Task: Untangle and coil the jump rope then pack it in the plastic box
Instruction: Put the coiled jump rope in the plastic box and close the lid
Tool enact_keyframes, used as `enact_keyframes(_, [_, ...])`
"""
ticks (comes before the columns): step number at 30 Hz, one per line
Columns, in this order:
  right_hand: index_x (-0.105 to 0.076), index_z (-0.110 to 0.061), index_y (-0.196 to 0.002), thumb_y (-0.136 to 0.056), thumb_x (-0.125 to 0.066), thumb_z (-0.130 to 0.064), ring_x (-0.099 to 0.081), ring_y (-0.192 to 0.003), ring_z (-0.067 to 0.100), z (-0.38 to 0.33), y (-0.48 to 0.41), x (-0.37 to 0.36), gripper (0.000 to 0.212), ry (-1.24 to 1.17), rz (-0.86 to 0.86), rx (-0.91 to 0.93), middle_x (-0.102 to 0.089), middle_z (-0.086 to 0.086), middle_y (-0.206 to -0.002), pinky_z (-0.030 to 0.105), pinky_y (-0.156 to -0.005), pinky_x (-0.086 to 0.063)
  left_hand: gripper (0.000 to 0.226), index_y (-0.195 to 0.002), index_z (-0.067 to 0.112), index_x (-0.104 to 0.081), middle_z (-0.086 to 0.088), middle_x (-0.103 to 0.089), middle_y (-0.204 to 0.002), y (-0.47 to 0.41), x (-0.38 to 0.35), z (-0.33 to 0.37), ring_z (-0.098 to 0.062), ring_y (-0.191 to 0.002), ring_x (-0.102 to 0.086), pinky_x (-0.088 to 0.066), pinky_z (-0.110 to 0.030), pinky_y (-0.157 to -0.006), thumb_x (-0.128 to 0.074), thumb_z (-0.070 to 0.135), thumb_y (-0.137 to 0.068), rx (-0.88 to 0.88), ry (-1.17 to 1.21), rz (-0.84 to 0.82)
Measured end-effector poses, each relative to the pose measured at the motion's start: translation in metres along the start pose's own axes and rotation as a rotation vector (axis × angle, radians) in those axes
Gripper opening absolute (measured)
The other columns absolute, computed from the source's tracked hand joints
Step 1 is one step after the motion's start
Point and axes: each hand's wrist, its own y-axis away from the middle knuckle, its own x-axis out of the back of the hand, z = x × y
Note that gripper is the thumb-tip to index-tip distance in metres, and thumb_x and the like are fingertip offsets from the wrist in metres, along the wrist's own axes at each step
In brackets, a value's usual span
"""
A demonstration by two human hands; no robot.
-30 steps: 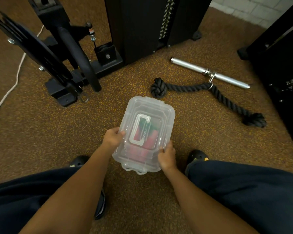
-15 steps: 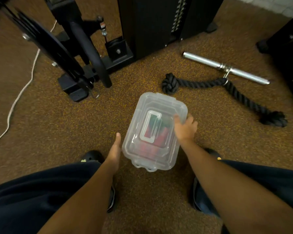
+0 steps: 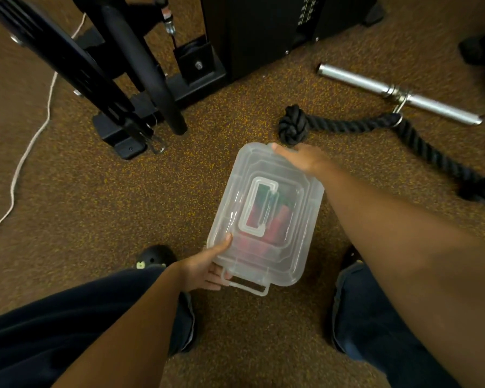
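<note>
Both hands [image 3: 205, 268] on lidded plastic box [image 3: 305, 203]

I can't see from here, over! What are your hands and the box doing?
Left hand gripping plastic box near corner. Right hand on far lid edge. Lid on, red and green inside. Black rope beyond, clear.

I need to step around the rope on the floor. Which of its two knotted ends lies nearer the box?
The knot just beyond the box's far edge, beside the right hand. The other knot lies far out at the picture's right edge.
</note>
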Motion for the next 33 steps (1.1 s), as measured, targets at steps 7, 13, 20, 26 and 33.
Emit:
enact_keyframes(7, [-0.042, -0.014, -0.139, -0.061, -0.046, -0.088, -0.044, -0.129, 0.033, 0.025, 0.016, 0.012, 0.107, -0.139, -0.102, -0.071, -0.039, 0.013, -0.148, 0.045, -0.104, -0.039, 0.07, -0.105, 0.013, -0.056, -0.013, -0.059, -0.103, 0.013, 0.014, 0.021, -0.029, -0.095, -0.062, -0.055, -0.038, -0.077, -0.057, 0.069, -0.065, 0.124, 0.0, 0.029])
enact_keyframes(13, [-0.055, -0.024, -0.127, -0.04, -0.057, -0.091, -0.058, -0.114, 0.03, 0.097, 0.027, -0.021, 0.11, -0.433, -0.192, -0.205, -0.057, 0.0, -0.129, 0.047, -0.1, -0.043, 0.041, -0.101, 0.001, -0.061, -0.012, -0.064, -0.092, 0.024, 0.027, 0.061, -0.024, -0.078, -0.059, -0.05, -0.032, -0.067, -0.063, 0.038, -0.083, -0.088, -0.015, 0.382])
enact_keyframes(20, [-0.056, -0.027, -0.125, -0.048, -0.069, -0.078, -0.062, -0.107, 0.026, 0.122, 0.066, -0.068, 0.093, -0.933, -0.113, -0.406, -0.065, 0.004, -0.12, 0.048, -0.087, -0.05, 0.083, -0.146, 0.016, -0.018, -0.01, -0.045, -0.141, 0.006, 0.01, 0.079, -0.03, -0.128, -0.044, -0.036, -0.046, -0.106, -0.068, 0.023, -0.08, -0.49, 0.043, 0.803])
enact_keyframes(26, [-0.039, -0.001, -0.129, -0.065, -0.074, -0.056, -0.048, -0.119, 0.035, 0.108, 0.084, -0.06, 0.091, -0.672, 0.316, -0.405, -0.044, 0.018, -0.133, 0.042, -0.094, -0.045, 0.075, -0.136, 0.001, -0.041, -0.02, -0.042, -0.138, 0.002, 0.01, 0.077, -0.035, -0.12, -0.049, -0.042, -0.044, -0.101, -0.07, 0.037, -0.077, -0.358, 0.018, 0.898])
enact_keyframes(33, [-0.029, -0.007, -0.14, -0.086, -0.061, -0.037, -0.05, -0.121, 0.036, 0.098, 0.086, -0.06, 0.07, -0.615, 0.331, -0.265, -0.05, 0.018, -0.134, 0.041, -0.094, -0.043, 0.056, -0.126, 0.001, -0.048, -0.019, -0.055, -0.127, 0.005, -0.005, 0.07, -0.036, -0.116, -0.052, -0.043, -0.044, -0.096, -0.061, 0.036, -0.085, -0.472, -0.024, 0.921])
